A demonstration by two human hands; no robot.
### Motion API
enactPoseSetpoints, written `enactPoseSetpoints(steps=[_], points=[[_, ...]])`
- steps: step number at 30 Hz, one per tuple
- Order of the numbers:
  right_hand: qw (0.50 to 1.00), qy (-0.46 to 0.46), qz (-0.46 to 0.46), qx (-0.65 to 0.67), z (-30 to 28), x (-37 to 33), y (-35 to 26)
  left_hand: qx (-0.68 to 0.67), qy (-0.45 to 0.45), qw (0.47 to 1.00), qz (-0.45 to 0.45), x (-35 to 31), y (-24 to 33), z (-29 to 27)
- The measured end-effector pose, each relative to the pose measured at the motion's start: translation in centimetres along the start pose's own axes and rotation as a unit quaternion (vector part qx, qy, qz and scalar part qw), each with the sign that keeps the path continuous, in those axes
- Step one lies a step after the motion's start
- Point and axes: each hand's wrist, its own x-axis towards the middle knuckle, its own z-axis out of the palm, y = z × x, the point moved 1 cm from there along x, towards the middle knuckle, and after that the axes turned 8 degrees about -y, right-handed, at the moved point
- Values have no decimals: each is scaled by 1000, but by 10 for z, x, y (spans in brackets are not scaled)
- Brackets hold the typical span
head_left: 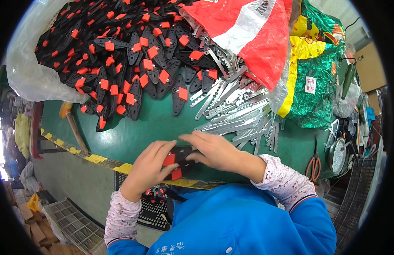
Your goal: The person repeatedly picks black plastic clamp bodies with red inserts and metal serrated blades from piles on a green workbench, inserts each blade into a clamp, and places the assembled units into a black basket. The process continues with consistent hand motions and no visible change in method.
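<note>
Both my hands are together at the table's near edge, closed around black plastic parts (183,153) with red tabs. My left hand (151,166) grips them from the left, its fingers and thumb around a red tab (169,160). A second red tab (176,174) shows just below that thumb. From the right, my right hand (211,149) pinches the black plastic between fingers and thumb. Fingers cover much of the parts, so I cannot tell how they fit together. Just beyond my right hand lie loose notched metal strips (243,123).
A large heap of black parts with red tabs (133,55) spills from a clear plastic bag (29,63). Red-and-white (265,38) and green (309,93) sacks stand at the back right. A hammer (73,125) lies left; red-handled scissors (313,167) lie right. Yellow-black tape (95,159) lines the table edge.
</note>
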Motion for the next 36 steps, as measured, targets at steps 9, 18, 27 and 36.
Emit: enactPoseSetpoints(steps=[9,18,27,36], points=[[932,77,-42,-351,11,68,51,75,7,997,2,-4,-25,21],[961,22,-70,-268,48,47,8,-3,132,974,-184,56,-58,24],[933,-59,-4,-356,-47,50,68,75,75,987,-118,59,-43,23],[913,293,90,268,-55,30,31,19,136,987,-78,25,-28,23]])
